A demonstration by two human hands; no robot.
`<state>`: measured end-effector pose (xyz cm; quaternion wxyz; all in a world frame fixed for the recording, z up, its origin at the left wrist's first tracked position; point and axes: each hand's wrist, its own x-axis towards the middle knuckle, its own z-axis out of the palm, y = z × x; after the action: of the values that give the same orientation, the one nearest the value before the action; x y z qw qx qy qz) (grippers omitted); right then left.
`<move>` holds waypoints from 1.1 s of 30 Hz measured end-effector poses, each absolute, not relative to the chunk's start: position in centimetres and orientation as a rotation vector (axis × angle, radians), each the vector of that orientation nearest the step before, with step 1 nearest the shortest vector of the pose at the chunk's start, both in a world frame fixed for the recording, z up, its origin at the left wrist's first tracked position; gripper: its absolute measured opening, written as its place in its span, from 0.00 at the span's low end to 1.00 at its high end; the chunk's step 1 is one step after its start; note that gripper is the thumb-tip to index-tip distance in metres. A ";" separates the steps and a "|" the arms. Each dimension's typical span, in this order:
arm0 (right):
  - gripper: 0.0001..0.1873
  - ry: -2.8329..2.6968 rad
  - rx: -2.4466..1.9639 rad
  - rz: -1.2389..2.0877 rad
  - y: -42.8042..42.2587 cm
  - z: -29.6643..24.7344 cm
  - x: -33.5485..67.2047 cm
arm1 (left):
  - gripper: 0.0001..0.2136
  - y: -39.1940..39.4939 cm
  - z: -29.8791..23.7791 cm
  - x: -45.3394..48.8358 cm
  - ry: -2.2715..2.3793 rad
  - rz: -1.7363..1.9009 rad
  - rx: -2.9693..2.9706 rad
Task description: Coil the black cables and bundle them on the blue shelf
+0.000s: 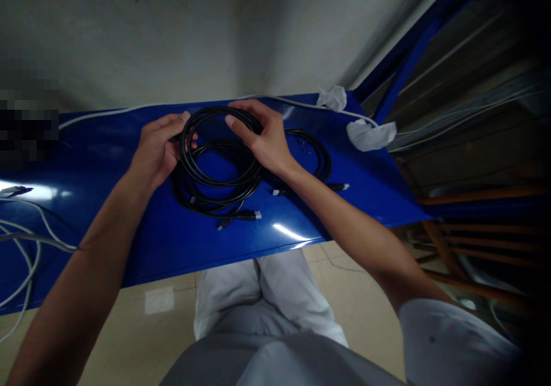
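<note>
Between my two hands is a coiled black cable [214, 180], held in a loop above the blue table [172, 254]. My left hand [160, 145] grips the coil's left side, thumb on top and fingers curled under. On the upper right side, my right hand [266, 136] closes round the coil with its thumb across the strands. Beneath it lies another black cable coil [177, 193], with connector plugs [252, 215] pointing right near the table's front. To the right, partly behind my right wrist, rests a further black coil [326, 159] with its own plugs [340, 186].
White cables [37, 236] spread over the table's left end. A white cord [129, 109] runs along the back edge by the wall. Crumpled white wrappings [371, 134] sit at the back right, near a blue metal frame [400, 64]. A wooden chair [486, 239] stands at right.
</note>
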<state>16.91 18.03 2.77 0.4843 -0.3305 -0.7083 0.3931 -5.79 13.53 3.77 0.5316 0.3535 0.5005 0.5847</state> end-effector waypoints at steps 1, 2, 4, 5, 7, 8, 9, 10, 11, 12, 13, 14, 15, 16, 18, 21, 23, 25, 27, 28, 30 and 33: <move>0.29 -1.728 -0.796 0.953 18.1 2.7 16.9 | 0.09 13.5 3.7 -5.8 1.186 1.401 0.840; 0.29 -1.730 -0.786 0.949 18.1 2.7 16.9 | 0.07 13.6 3.7 -5.9 1.174 1.411 0.836; 0.29 -1.730 -0.767 0.945 18.1 2.6 16.9 | 0.04 13.6 3.6 -6.0 1.151 1.430 0.827; 0.28 -1.727 -0.762 0.945 18.2 2.6 16.9 | 0.04 13.7 3.6 -6.0 1.143 1.435 0.825; 0.28 -1.721 -0.763 0.949 18.1 2.7 16.9 | 0.03 13.7 3.6 -6.1 1.140 1.443 0.820; 0.28 -1.719 -0.774 0.951 18.1 2.7 16.9 | 0.03 13.8 3.6 -6.1 1.144 1.447 0.820; 0.27 -1.719 -0.790 0.953 18.0 2.8 16.9 | 0.03 13.8 3.6 -6.1 1.149 1.449 0.824; 0.27 -1.720 -0.809 0.954 18.0 2.9 16.9 | 0.04 13.9 3.6 -6.1 1.152 1.455 0.829; 0.27 -1.721 -0.826 0.955 17.9 3.0 16.9 | 0.04 13.9 3.6 -6.1 1.155 1.462 0.836; 0.27 -1.723 -0.839 0.955 17.9 3.0 16.9 | 0.04 13.9 3.6 -6.1 1.157 1.468 0.843; 0.27 -1.725 -0.846 0.955 17.9 3.0 16.9 | 0.04 13.9 3.7 -6.1 1.157 1.474 0.847; 0.27 -1.727 -0.847 0.956 17.9 3.1 16.9 | 0.04 13.9 3.7 -6.2 1.158 1.479 0.848; 0.28 -1.731 -0.845 0.957 17.9 3.1 16.9 | 0.04 13.9 3.7 -6.2 1.158 1.479 0.848; 0.28 -1.735 -0.841 0.956 17.9 3.1 16.9 | 0.04 13.8 3.7 -6.2 1.158 1.474 0.850; 0.28 -1.742 -0.836 0.952 17.9 3.0 16.9 | 0.04 13.7 3.8 -6.2 1.155 1.454 0.861; 0.27 -1.734 -0.831 0.947 17.9 3.0 16.9 | 0.04 13.5 4.1 -6.1 1.149 1.439 0.870; 0.27 -1.722 -0.815 0.950 17.9 3.0 16.9 | 0.05 13.4 4.3 -6.0 1.148 1.438 0.864; 0.27 -1.715 -0.801 0.956 17.9 3.0 16.9 | 0.08 13.4 4.4 -5.8 1.140 1.451 0.859; 0.27 -1.714 -0.811 0.960 17.9 3.0 16.9 | 0.10 13.4 4.4 -5.7 1.127 1.468 0.861; 0.28 -1.716 -0.822 0.962 17.9 3.0 16.9 | 0.11 13.4 4.4 -5.7 1.123 1.473 0.862; 0.28 -1.721 -0.840 0.966 17.9 3.0 16.9 | 0.12 13.4 4.4 -5.7 1.127 1.469 0.854; 0.28 -1.719 -0.828 0.970 17.9 3.0 16.9 | 0.11 13.3 4.4 -5.7 1.143 1.440 0.817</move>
<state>16.87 17.93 3.02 0.4798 -0.3395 -0.7047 0.3974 -5.74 13.35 4.39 0.5353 0.3429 0.4798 0.6047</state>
